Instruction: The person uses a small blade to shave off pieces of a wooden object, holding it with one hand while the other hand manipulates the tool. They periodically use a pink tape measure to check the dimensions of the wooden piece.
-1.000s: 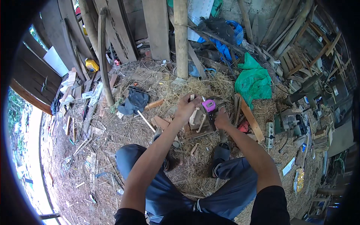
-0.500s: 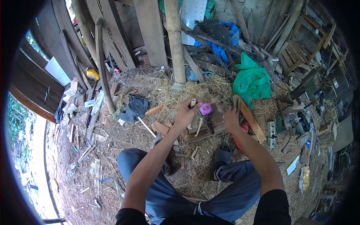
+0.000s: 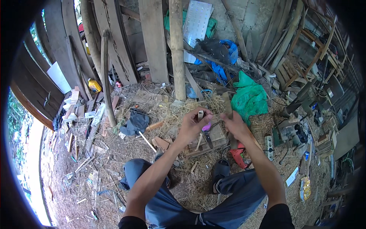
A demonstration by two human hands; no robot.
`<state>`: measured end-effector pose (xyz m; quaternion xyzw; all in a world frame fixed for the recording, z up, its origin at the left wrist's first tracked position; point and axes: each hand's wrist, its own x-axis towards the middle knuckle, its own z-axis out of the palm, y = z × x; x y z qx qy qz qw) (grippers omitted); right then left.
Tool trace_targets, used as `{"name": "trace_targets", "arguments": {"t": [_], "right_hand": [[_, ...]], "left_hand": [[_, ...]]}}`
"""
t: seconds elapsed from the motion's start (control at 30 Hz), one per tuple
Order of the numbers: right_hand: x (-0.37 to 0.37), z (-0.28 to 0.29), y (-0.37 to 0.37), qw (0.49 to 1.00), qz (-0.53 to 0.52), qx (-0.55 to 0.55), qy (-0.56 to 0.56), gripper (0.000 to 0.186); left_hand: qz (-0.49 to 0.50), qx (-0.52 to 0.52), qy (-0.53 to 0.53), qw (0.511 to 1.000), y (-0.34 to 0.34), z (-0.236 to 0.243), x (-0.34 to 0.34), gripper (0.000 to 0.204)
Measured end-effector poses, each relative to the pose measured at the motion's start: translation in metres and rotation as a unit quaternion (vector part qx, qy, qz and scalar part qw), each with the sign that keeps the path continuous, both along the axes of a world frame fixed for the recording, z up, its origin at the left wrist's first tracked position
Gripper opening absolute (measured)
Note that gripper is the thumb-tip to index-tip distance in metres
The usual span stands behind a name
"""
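Far left, a yellow jug (image 3: 94, 86) sat at the foot of the plank wall (image 3: 154, 42). Right of it, a dark crumpled cloth (image 3: 137, 123) lay on the littered ground (image 3: 191, 187), with a thin pale stick (image 3: 147, 139) nearer the wearer. Left hand (image 3: 191, 128): thumb and fingers pinched a short pale wood piece (image 3: 200, 115), held above the left far corner of a low wooden block (image 3: 218, 140). On the block, a narrow pale strip (image 3: 199, 141) lay toward the left edge; beside it was a purple tape measure (image 3: 206, 127), partly covered by the left hand, with a dark handle (image 3: 208, 140) pointing to the near edge. Right hand (image 3: 236, 125): grasped a long flat brown strip (image 3: 227, 102) near the block's right edge; material unclear. A red tool (image 3: 238, 157) lay below, partly hidden by the forearm. Farther right were a green plastic bag (image 3: 250, 97) and a white power strip (image 3: 269, 148).
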<state>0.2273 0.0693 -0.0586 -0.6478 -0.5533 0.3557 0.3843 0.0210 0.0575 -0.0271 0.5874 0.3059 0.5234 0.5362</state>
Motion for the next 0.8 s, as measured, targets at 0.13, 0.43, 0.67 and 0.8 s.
{"name": "trace_targets", "arguments": {"t": [0.13,0.43,0.67,0.8], "right_hand": [[-0.029,0.023,-0.022,0.996,0.042,0.064,-0.051,0.038],[-0.102,-0.09,-0.005,0.972,0.014,-0.074,-0.221,0.042],[-0.135,-0.125,-0.014,0.981,-0.011,-0.079,-0.176,0.038],[-0.122,-0.132,0.0,0.987,-0.016,-0.038,-0.158,0.037]], "left_hand": [[0.007,-0.043,-0.072,0.996,0.009,-0.007,-0.001,0.012],[0.256,-0.172,-0.098,0.946,0.048,-0.104,-0.043,0.005],[0.232,-0.104,0.007,0.967,0.04,-0.117,-0.062,0.008],[0.195,-0.139,-0.046,0.97,0.041,-0.111,-0.05,0.007]]}}
